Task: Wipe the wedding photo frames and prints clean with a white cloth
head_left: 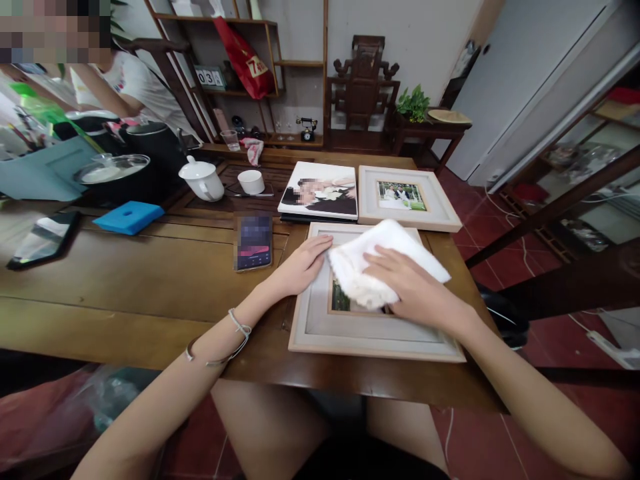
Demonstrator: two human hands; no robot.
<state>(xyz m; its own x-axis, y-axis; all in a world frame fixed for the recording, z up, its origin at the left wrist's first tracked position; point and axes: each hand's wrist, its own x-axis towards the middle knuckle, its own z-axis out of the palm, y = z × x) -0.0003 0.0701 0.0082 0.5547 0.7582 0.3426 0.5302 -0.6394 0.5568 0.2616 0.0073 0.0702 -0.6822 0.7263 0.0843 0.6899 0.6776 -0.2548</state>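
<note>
A light wooden picture frame lies flat on the table in front of me, its inner photo mostly covered. My right hand presses a folded white cloth onto the middle of it, fingers bent over the fabric. On the frame's left edge rests my left hand, fingers stretched out and holding nothing. Just behind are a second framed photo and a white-edged photo panel, which sits on something dark. A phone with a lit screen lies left of my left hand.
On the wooden table stand a white lidded cup, a small white cup, a blue block, a dark pot and another dark phone. A person sits at the far left. Shelves and a carved chair stand behind.
</note>
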